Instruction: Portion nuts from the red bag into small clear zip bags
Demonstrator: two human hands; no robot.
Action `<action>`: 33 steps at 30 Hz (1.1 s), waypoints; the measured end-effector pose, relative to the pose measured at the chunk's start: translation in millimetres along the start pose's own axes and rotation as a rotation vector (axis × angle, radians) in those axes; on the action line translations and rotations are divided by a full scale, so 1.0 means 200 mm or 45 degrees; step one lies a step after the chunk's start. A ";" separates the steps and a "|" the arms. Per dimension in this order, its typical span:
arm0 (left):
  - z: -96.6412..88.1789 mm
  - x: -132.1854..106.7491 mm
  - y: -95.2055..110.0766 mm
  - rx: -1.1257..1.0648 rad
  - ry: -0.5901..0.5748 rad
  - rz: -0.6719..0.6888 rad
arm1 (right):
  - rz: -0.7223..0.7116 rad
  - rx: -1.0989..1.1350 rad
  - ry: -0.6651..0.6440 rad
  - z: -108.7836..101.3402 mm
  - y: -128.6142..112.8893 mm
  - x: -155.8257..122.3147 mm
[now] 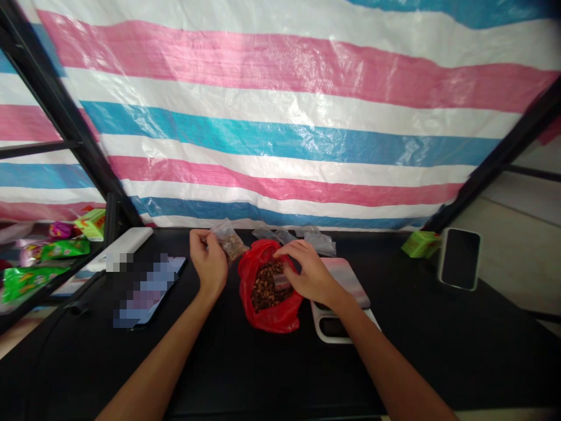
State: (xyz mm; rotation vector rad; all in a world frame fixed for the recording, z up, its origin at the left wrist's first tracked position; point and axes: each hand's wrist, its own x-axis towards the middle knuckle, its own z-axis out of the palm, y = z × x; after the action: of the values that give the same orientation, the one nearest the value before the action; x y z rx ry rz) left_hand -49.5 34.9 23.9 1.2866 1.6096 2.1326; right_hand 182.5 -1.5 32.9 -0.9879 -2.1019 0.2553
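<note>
A red plastic bag (274, 318) lies open on the black table (438, 351), filled with small brown pieces (263, 289). My left hand (209, 264) is closed on a small clear pouch (228, 241) partly filled with brown pieces, held just left of the red bag. My right hand (309, 275) reaches into the red bag's mouth, fingers curled around a small clear cup or scoop (281, 283). Several empty clear pouches (302, 238) lie behind the red bag.
A white kitchen scale (346, 304) sits under my right forearm. A phone (459, 258) stands at the right beside a green box (419, 243). A blurred-out phone (146, 289) and a white block (125, 244) lie left. Green packets (44, 263) fill a left shelf. A striped tarp hangs behind.
</note>
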 end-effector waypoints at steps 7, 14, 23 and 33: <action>-0.03 0.11 -0.13 0.923 -0.434 -0.120 | 0.278 -0.496 0.176 -0.10 0.10 0.00; -0.03 0.12 -0.21 0.936 -0.363 0.042 | 0.639 -0.798 0.076 -0.24 0.28 -0.07; -0.03 0.12 -0.26 0.772 -0.296 0.320 | 0.584 -0.654 0.200 -0.21 0.31 -0.06; 0.00 -0.03 0.01 0.100 -0.915 0.343 | 0.270 0.406 0.244 -0.08 0.04 0.04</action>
State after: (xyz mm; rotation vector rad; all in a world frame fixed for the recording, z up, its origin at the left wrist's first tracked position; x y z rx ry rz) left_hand -44.8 30.0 22.0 2.0732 1.2590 1.4377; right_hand 196.5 7.2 44.4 -0.9978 -1.7193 0.5612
